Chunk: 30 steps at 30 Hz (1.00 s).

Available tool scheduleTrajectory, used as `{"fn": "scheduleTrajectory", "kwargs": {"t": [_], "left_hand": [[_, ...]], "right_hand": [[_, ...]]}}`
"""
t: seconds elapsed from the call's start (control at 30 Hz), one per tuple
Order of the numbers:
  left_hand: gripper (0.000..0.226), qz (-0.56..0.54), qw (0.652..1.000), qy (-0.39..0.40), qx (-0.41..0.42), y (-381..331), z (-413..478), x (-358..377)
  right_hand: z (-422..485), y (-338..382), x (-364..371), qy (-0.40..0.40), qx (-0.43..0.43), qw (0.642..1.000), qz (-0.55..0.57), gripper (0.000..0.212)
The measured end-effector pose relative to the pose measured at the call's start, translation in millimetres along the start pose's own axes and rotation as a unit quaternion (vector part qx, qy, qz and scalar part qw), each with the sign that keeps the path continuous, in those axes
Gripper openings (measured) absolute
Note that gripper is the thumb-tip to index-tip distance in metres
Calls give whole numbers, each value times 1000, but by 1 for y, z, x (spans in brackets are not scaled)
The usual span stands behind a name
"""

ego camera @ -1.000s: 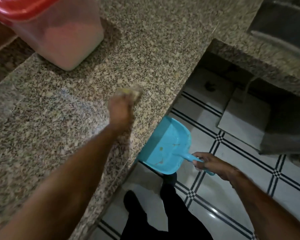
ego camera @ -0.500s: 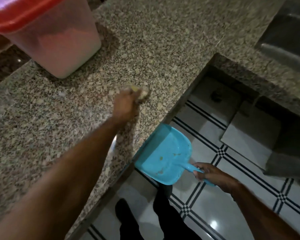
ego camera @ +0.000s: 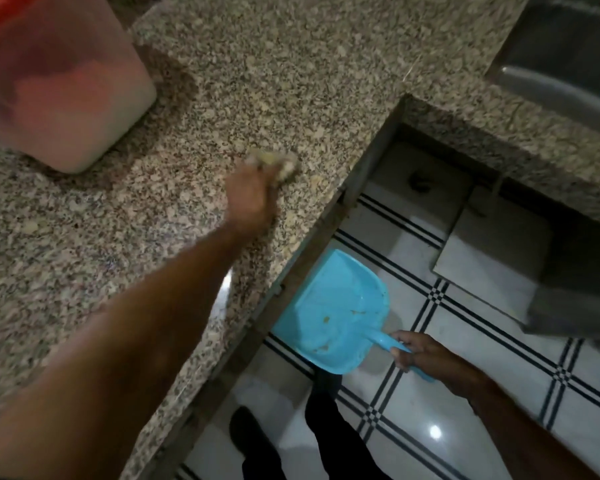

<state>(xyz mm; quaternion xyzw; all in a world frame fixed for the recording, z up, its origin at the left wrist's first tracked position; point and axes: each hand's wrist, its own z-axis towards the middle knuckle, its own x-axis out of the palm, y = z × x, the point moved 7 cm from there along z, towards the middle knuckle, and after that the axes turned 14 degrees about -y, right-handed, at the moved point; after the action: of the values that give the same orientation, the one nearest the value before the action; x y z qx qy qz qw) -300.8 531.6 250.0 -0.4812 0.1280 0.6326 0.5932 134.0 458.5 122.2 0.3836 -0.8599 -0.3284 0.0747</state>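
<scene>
Blue dustpan [ego camera: 329, 306] is staying below the bench [ego camera: 291, 81] edge, right hand [ego camera: 426, 358] fingers clamped on its handle; left hand [ego camera: 253, 195] is still pressing a blurred yellowish wad [ego camera: 278, 162] near that edge, its fingers' state unreadable.

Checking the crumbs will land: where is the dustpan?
Head view, right of centre: the right hand holds the blue dustpan below the granite counter edge, over the tiled floor.

Two hands [ego camera: 252, 194] [ego camera: 426, 356], one blue dustpan [ego camera: 329, 317], one sponge [ego camera: 276, 161], one plastic tub [ego camera: 66, 98], one granite counter [ego camera: 291, 81].
</scene>
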Motion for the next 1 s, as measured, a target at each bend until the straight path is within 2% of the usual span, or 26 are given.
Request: {"fn": "scheduleTrajectory", "kwargs": {"t": [0.03, 0.07, 0.17, 0.27, 0.4, 0.5, 0.57, 0.63, 0.67, 0.73, 0.8, 0.9, 0.93, 1.0], "left_hand": [[29, -19, 998, 49, 44, -47, -15, -32], [33, -51, 992, 72, 87, -55, -37, -38], [41, -60, 983, 150, 84, -31, -73, -61], [33, -80, 975, 192, 80, -19, -121, -98], [34, -85, 978, 184, 55, 10, -188, -156], [36, -62, 980, 183, 35, 27, -230, -194], [37, -73, 979, 193, -3, 34, -243, -208], [27, -102, 981, 153, -61, 37, -242, -230], [30, -92, 985, 121, -80, 47, -244, -240], [46, 27, 987, 70, -141, 84, -250, -264], [50, 141, 956, 37, -256, 131, -275, -294], [37, 259, 882, 40, -392, 153, -338, -341], [33, 273, 868, 38, -414, 147, -360, -354], [21, 262, 874, 29, -408, 121, -391, -363]], "right_hand": [[-1, -1, 2, 0, 0, 1000, -13, 23], [-3, 1, 5, -1, -6, 1000, -25, 22], [-8, 1, 14, -2, -16, 999, -40, 20], [-19, -1, 27, -4, -25, 999, -38, 19], [-35, -14, 51, -8, -8, 1000, -29, 17], [-46, -13, 71, -14, -29, 999, -39, 19], [-55, -12, 83, -17, -51, 997, -51, 20], [-64, -14, 91, -19, -56, 997, -56, 19], [-68, -14, 95, -21, -58, 996, -60, 20], [-76, -17, 103, -20, -68, 995, -69, 21], [-83, -19, 108, -24, -71, 995, -71, 23], [-91, -17, 113, -34, -77, 994, -72, 18], [-94, -16, 116, -34, -80, 994, -72, 16], [-97, -15, 121, -33, -85, 993, -69, 13]]}}
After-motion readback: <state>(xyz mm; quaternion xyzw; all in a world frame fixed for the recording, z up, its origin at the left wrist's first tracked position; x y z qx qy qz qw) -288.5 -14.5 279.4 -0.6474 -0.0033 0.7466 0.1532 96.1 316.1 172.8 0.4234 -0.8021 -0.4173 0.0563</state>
